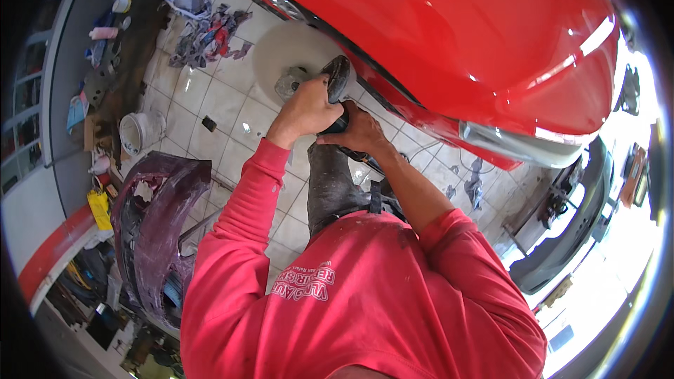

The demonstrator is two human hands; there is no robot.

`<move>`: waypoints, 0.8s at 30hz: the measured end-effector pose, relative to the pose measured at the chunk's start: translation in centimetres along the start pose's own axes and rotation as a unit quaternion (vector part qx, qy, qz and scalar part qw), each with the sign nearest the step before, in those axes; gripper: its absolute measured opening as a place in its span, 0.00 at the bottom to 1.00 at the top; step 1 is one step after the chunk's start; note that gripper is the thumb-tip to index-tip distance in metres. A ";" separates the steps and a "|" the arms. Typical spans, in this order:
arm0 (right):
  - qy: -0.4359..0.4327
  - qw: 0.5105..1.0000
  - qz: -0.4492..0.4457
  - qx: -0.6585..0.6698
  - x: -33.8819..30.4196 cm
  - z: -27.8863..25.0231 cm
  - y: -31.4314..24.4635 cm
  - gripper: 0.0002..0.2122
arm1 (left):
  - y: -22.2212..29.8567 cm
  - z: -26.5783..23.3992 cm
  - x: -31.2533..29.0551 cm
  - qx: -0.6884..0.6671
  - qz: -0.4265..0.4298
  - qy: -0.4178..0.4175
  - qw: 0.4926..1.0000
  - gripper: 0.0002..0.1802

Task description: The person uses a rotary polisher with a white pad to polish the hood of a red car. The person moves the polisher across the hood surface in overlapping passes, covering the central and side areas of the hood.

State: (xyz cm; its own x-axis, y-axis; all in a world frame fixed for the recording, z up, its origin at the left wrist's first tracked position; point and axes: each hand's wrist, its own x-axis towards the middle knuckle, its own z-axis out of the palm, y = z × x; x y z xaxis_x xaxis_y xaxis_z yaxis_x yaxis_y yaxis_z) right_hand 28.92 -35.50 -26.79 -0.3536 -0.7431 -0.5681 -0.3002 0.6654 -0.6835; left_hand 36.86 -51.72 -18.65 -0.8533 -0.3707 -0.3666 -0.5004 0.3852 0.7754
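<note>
Both my hands are closed around a dark hand-held tool [338,78] with a rounded, shiny black head. It looks like a power tool, but its exact kind is unclear. My left hand [307,107] wraps around it just behind the head. Lower and to the right, my right hand [364,131] grips its dark body, which partly hides under the fingers. Left of the head, a small grey piece with a dark round spot [289,85] shows against a large pale round shape [270,52]. The tool is close to the lower side of a glossy red car [449,28].
Crumpled rags [210,35] lie on the tiled floor at the far left. A white bucket [142,132] and a scuffed maroon bumper [158,200] stand to my left. The car's headlight [519,146] juts out at right, with a dark bumper [572,231] beyond it.
</note>
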 end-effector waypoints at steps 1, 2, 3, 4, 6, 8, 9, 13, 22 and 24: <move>0.004 1.000 0.008 -0.003 -0.8 -0.4 0.4 0.50 | 0.3 0.4 -0.2 -0.003 -0.002 0.007 1.000 0.22; 0.008 1.000 0.015 -0.006 -1.9 -0.9 1.1 0.49 | 0.8 1.7 -0.5 -0.010 0.007 0.009 1.000 0.22; 0.012 1.000 0.022 -0.009 -3.0 -1.2 2.2 0.49 | 1.4 3.6 -1.2 -0.016 0.015 0.011 1.000 0.22; 0.020 0.999 0.023 -0.013 -4.5 -1.5 3.7 0.48 | 2.3 5.5 -1.9 -0.021 0.025 0.014 0.999 0.21; 0.037 0.999 0.017 -0.027 -7.1 -2.9 7.7 0.45 | 5.2 8.8 -2.7 -0.046 0.023 0.003 0.999 0.19; 0.018 0.999 0.038 -0.034 -11.1 -4.2 10.7 0.41 | 6.8 13.3 -4.4 -0.094 0.053 0.000 0.994 0.19; 0.025 0.998 0.051 -0.025 -12.9 -4.5 12.1 0.38 | 7.7 15.6 -5.3 -0.091 0.048 0.000 0.995 0.18; 0.089 0.995 0.051 0.003 -18.4 -3.5 17.5 0.31 | 9.6 20.6 -6.9 -0.113 0.071 -0.045 0.990 0.15; 0.274 0.962 -0.005 -0.009 -11.3 2.8 10.0 0.44 | 3.8 11.3 -3.8 -0.053 0.050 -0.057 0.996 0.15; 0.285 0.958 0.011 0.012 -7.1 5.3 7.9 0.47 | 1.2 8.0 -2.0 -0.050 0.051 -0.070 0.995 0.13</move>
State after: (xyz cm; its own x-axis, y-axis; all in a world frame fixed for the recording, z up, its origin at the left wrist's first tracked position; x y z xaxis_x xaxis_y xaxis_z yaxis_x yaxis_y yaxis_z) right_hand 33.74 -25.40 -30.58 -0.7880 -0.5652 -0.2440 -0.2698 0.6733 -0.6884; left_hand 36.80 -43.73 -21.07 -0.9144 -0.2097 -0.3462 -0.3992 0.3265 0.8567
